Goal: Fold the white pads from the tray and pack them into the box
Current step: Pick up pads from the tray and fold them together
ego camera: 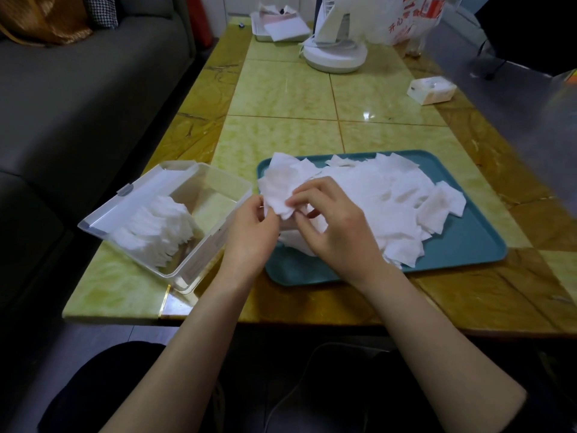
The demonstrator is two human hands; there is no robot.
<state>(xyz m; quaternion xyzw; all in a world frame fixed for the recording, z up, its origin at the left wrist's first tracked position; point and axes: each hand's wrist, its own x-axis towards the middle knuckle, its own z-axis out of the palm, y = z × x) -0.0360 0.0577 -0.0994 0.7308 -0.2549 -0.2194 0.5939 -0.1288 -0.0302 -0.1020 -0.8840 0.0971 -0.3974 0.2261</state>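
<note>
**Pad mid-fold above the tray's left edge**

Both hands pinch one white pad (278, 198): left hand (253, 226) steadies its edge, right hand (331, 223) creases it. It hangs above the teal tray (462, 242), close to the clear box (215, 189) for a short drop.

white pads (374, 195) piled on a teal tray (468, 242), clear box (199, 264), table (281, 89) is marbled yellow-green tile with amber edging, grey sofa (78, 104).
</note>
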